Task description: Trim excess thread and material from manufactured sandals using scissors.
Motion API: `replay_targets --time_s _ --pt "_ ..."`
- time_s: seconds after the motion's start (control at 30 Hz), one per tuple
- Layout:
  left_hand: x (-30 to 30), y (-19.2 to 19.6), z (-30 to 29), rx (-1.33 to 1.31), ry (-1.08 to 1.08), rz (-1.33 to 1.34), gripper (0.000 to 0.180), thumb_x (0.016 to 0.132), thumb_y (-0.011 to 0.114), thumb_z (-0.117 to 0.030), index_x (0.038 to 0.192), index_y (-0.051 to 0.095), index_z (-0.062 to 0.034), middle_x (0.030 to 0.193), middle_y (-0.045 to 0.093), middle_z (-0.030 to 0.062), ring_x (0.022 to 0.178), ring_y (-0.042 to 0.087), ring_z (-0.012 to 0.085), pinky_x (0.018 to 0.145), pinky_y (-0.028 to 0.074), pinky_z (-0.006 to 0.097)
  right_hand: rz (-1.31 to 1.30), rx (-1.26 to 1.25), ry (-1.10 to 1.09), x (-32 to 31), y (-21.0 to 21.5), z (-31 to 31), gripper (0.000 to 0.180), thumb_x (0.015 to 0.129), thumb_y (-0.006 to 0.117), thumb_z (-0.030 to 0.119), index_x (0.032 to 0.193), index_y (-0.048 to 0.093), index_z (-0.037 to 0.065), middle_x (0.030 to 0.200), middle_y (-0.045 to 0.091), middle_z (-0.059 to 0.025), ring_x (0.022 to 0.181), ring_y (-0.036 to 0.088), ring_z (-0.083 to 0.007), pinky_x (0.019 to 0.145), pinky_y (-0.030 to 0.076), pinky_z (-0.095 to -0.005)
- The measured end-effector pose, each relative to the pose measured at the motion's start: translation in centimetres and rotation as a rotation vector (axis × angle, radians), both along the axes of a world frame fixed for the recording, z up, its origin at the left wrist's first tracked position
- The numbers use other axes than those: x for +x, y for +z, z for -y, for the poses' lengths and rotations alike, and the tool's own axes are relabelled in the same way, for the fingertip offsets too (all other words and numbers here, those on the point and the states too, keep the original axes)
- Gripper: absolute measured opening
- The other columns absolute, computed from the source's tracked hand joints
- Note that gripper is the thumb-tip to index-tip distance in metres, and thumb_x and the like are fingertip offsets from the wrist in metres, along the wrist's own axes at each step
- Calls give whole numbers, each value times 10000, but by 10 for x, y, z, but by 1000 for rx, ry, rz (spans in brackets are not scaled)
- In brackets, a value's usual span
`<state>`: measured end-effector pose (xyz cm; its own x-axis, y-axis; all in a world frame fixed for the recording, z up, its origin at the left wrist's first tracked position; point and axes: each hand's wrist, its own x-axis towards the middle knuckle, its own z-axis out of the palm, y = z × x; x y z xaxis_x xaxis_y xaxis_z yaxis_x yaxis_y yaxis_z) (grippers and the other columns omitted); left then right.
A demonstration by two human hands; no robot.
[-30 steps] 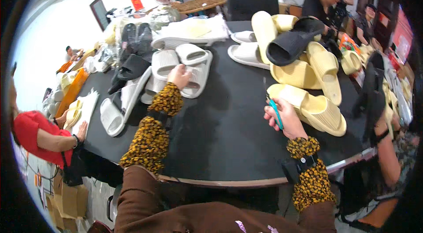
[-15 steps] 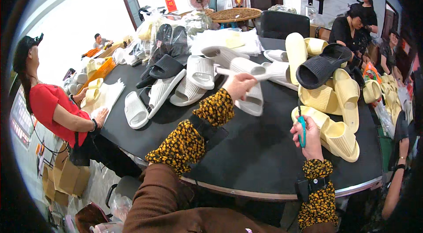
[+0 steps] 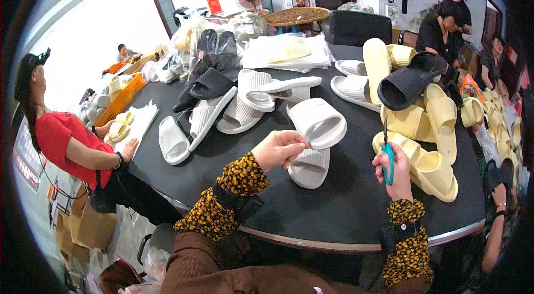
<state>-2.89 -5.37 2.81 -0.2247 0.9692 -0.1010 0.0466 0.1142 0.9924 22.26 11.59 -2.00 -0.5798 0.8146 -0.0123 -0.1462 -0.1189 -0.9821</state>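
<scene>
Head view is showing a change within the last half second: the upper white slipper point(image 3: 314, 115) and the lower white slipper point(image 3: 310, 170) are now sitting closer to the person on the black table point(image 3: 345, 216), between the two hands. Half a second ago, a white slipper was blurring past the left hand farther back; now the upper one is overlapping the lower, its opening facing the person. That is probably making these two the pieces being worked on.

The left hand point(image 3: 278, 150) is bringing thumb and forefinger together at the upper slipper's near left edge — whether they are gripping that edge, something thin or merely touching, I cannot tell. The right hand point(image 3: 399, 176) is keeping its fingers wrapped round the teal-handled scissors point(image 3: 389, 163), whose dark, slim blade end is pointing away from the person — clear of the white slippers. Just beside that hand, a yellow slipper point(image 3: 439, 178) is resting at the front of the yellow pile, with a black slipper point(image 3: 409, 85) lying farther back on top.
</scene>
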Motion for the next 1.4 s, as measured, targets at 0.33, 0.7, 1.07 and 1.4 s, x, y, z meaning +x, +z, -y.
replay_targets --time_s 0.33,0.7,1.07,1.4 --pt "-26 -13 12 10 13 -183 215 896 542 -156 912 582 55 579 518 29 439 453 67 399 367 211 -6 14 85 0 -1 -6 295 882 500 200 1138 467 57 808 600 -45 564 542 -70 437 405 -182" --pt "-31 -29 30 30 4 124 155 899 550 -152 958 586 -14 674 581 51 481 501 88 422 388 201 -83 169 444 -47 41 49 408 891 534 206 1237 408 30 794 583 -18 549 520 -44 426 391 -167" --pt "-28 -34 24 29 127 143 140 894 559 -158 874 575 -20 634 571 34 449 456 68 418 339 190 -275 80 575 -79 15 65 382 870 582 124 1190 418 -3 716 513 17 525 449 -32 467 367 -179" --pt "-29 -34 25 5 158 188 132 898 561 -161 867 577 -33 628 574 45 455 460 77 418 351 193 -173 284 482 -74 12 67 424 848 625 120 1212 425 34 740 495 24 574 441 -30 506 368 -196"
